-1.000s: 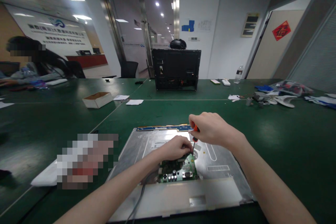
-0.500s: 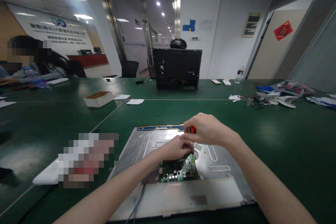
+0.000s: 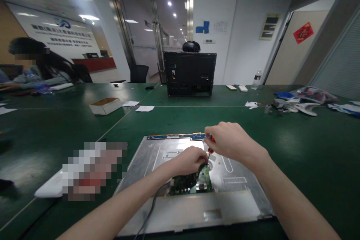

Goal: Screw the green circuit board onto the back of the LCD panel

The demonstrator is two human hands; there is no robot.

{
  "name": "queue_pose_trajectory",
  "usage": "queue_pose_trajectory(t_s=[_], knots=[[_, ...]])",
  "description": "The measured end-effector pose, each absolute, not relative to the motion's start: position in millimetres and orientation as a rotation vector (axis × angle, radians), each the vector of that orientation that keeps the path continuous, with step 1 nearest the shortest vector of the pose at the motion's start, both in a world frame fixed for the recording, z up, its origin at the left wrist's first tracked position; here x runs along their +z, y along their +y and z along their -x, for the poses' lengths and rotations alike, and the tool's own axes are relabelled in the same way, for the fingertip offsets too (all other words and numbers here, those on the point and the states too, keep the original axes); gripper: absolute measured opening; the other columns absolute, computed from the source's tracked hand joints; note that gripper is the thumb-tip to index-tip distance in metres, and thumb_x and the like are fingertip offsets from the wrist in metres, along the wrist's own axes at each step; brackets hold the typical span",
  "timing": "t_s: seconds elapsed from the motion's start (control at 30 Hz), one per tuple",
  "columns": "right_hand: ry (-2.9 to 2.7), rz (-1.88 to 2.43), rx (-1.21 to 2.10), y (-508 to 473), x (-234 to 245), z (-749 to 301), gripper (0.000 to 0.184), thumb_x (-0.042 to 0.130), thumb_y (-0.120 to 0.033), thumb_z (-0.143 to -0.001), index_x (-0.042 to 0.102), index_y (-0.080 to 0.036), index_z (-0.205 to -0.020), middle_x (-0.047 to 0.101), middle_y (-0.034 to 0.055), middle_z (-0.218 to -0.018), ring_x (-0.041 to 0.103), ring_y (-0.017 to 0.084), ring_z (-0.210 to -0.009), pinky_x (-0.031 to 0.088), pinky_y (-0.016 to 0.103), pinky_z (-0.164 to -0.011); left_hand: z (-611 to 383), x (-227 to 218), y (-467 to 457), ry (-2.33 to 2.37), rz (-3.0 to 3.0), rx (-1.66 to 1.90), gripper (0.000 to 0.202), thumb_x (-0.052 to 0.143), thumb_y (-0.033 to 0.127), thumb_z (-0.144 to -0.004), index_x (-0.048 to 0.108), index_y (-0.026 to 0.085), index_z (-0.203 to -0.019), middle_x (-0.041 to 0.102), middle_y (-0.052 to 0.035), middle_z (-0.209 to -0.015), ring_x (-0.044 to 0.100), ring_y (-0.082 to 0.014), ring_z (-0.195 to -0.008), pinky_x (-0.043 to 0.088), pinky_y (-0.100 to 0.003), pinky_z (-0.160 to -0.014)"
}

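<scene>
Clock is centred on the circuit board [image 3: 204, 186], 12 straight away from the wearer. Board sits mid-panel, flat on the back of a metal panel [image 3: 239, 193], which lies on the green tabletop [image 3: 303, 165].

Nearest: pale strip [image 3: 230, 208] across the panel's near edge, 6 o'clock. Dark cable [image 3: 152, 208] leaves the board side at 9, curves over that strip toward 7. Barcode label on bare metal at 3.

Left hand [image 3: 191, 159] is over the board's far edge, 12 o'clock, fingers curled down. Fingertips hidden, so can't tell if it's pinching something or just bracing. Right hand [image 3: 230, 140] at 1 o'clock, fingers wrapped round the handle of a red screwdriver [image 3: 210, 150]. Driver leans slightly, shaft down, tip at the board's far right corner, right beside the left fingers.

Blue strip board [image 3: 177, 137] along the panel's far edge, 12.

White packet [image 3: 49, 188] on the tabletop at 9, mostly pixelated.

Further out: open white box [image 3: 104, 109] between 10 and 11, paper sheet [image 3: 144, 108] at 11, pile of loose parts [image 3: 287, 105] at 2.

Far side: black monitor [image 3: 189, 75], back facing us, 12. Phone [image 3: 231, 87] and water bottle [image 3: 256, 80] at 1. Seated person [image 3: 47, 69] at 10. Glass doors [image 3: 140, 26] behind the monitor.
</scene>
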State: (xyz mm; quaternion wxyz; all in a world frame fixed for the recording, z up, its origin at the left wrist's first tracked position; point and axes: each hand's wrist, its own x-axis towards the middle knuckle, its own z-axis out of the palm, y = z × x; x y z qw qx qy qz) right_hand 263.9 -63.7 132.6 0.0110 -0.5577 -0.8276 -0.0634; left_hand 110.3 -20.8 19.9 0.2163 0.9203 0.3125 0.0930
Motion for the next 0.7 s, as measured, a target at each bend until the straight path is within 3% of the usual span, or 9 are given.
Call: queue_pose_trajectory(t_s=[0.17,0.33,0.53,0.6,0.7], knots=[[-2.646,1.56,-0.124,-62.6,132.4,-268.9,0.019,0.05,-0.025,-0.083,0.06,-0.021,-0.099,0.068,0.0053,-0.077,0.061,0.019,-0.065,0.021,0.027,-0.05,-111.1,18.4,-22.0,0.91,-2.579,0.22,0.019,0.048,0.011,-0.085,0.066,0.016,-0.087,0.071,-0.0064,-0.088,0.063,-0.0202,-0.08,0.043,-0.025,-0.07],[-2.662,1.506,-0.062,-63.1,132.4,-271.4,0.023,0.056,-0.024,-0.079,0.057,-0.021,-0.101,0.068,0.0036,-0.08,0.061,0.018,-0.068,0.022,0.027,-0.05,-112.3,18.1,-24.5,0.947,-2.599,0.166,0.016,0.048,0.013,-0.087,0.063,0.017,-0.084,0.068,-0.007,-0.084,0.061,-0.0207,-0.076,0.044,-0.026,-0.068],[-2.583,1.65,-0.166,-61.3,132.2,-264.8,0.029,0.054,-0.048,-0.085,0.066,-0.022,-0.081,0.069,0.0057,-0.074,0.061,0.019,-0.066,0.019,0.028,-0.05,-114.7,24.5,-28.7,0.98,-2.628,0.077,0.016,0.051,0.004,-0.079,0.061,0.016,-0.077,0.067,-0.0077,-0.079,0.061,-0.0212,-0.07,0.041,-0.026,-0.062],[-2.59,1.651,-0.173,-60.8,131.7,-262.4,0.028,0.052,-0.044,-0.088,0.066,-0.021,-0.078,0.068,0.0056,-0.073,0.06,0.018,-0.064,0.019,0.028,-0.05,-115.6,25.8,-29.7,0.996,-2.649,0.04,0.018,0.05,0.002,-0.077,0.061,0.016,-0.076,0.067,-0.0075,-0.077,0.061,-0.0215,-0.069,0.04,-0.026,-0.06],[-2.613,1.604,-0.158,-60.5,131.3,-262.1,0.014,0.053,-0.03,-0.084,0.064,-0.021,-0.087,0.068,0.0043,-0.074,0.058,0.016,-0.063,0.019,0.028,-0.05,-116.4,25.9,-30.4,1.01,-2.671,0.057,0.02,0.049,0.001,-0.076,0.061,0.016,-0.081,0.068,-0.0076,-0.081,0.062,-0.0214,-0.071,0.041,-0.026,-0.06]])
